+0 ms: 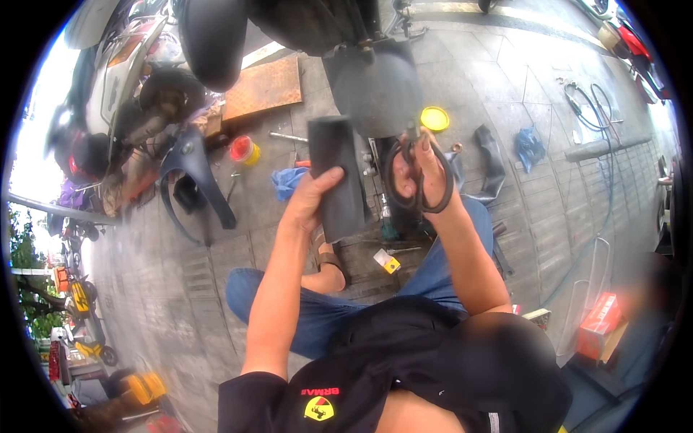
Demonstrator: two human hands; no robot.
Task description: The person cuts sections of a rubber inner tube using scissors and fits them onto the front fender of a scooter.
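A flat black rubber piece [338,180] is in my left hand [312,198], the thumb lying across its face and the fingers behind it. In my right hand [424,169] is a pair of scissors [449,189] with large black loop handles. The fingers pass through the loops, and the blades are hard to make out against the dark things behind. Both hands are raised between my bent knees, the rubber and the scissors apart. Just beyond them hangs a dark mudflap [375,83] of a vehicle.
On the paving lie a yellow lid [435,119], a red and yellow tub [244,150], a blue cloth [286,183], a black rubber strip [492,162] and a blue plastic bag [530,149]. A small yellow-white packet [388,261] is between my legs. Parked motorcycles [119,108] line the left.
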